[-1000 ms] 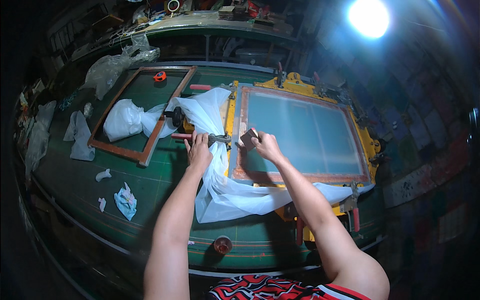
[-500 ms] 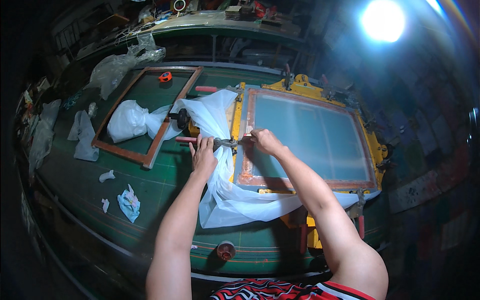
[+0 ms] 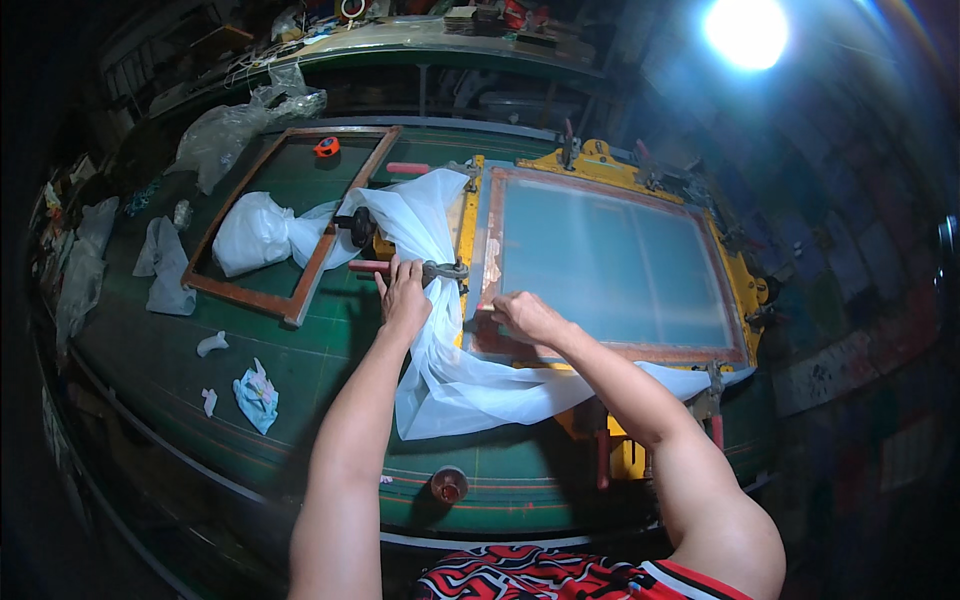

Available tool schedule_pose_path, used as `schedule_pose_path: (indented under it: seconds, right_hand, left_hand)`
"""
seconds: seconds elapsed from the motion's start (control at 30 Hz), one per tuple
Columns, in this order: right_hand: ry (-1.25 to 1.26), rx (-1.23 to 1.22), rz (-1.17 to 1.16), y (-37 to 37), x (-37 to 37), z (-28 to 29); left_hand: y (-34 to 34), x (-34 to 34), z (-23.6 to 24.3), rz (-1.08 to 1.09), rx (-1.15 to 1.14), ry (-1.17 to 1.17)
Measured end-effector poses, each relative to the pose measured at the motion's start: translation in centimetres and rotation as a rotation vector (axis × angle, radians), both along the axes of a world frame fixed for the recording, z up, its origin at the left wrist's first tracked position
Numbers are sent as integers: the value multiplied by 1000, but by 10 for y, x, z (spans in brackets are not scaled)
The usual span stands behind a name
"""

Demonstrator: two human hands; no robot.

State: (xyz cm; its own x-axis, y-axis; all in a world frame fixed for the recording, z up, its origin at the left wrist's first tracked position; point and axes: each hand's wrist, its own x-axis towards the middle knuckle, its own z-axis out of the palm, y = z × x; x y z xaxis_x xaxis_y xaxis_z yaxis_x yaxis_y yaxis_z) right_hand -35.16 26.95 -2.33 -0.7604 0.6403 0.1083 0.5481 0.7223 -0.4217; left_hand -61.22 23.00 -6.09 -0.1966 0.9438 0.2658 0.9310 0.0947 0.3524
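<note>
My right hand (image 3: 528, 318) is closed around a small flat tool (image 3: 485, 308), fingers and thumb together, so only a thin reddish edge shows past my knuckles. The tool is over the left part of the screen (image 3: 600, 260), at its brown border (image 3: 493, 240); I can't tell whether it touches. My left hand (image 3: 403, 300) is palm down beside the border, fingers a little apart, at the red handle (image 3: 369, 266) of a clamp (image 3: 443, 271); I can't tell whether they grip it or merely rest there. Sheer white cloth (image 3: 450, 375) runs under the clamp, bunched along the screen's left side, then sweeps along its near edge, passing beneath my right forearm. Yellow bars (image 3: 597, 152) edge the screen, and a black knob (image 3: 360, 228) sits left of the cloth. Farther left on the green table (image 3: 330, 400) lies a bare frame (image 3: 232, 299), with an orange tape measure (image 3: 327, 147) and a white bag (image 3: 250, 235) inside its opening. Nearer me are a crumpled blue rag (image 3: 257, 397), a white scrap (image 3: 212, 344) and, between my forearms, a small jar (image 3: 450, 485) with something reddish in it. A bright lamp (image 3: 747, 33) glares at upper right.
</note>
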Motion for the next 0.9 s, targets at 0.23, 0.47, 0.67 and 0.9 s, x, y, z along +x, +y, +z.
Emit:
schedule_pose_path:
  seconds: [0.23,0.47,0.67,0.9]
  right_hand:
    - [47,-59,-130,24,14,35]
    - [43,17,-210,112,-6,46]
    - [37,64,-314,196,-29,21]
    - [15,95,-323,238,-46,-19]
  left_hand:
    - [-1,-1,0,-25,4,-10]
    - [-2,-1,-11,-27,95,42]
    - [-1,-1,-24,-9,129,92]
    - [0,-2,-31,-18,186,53]
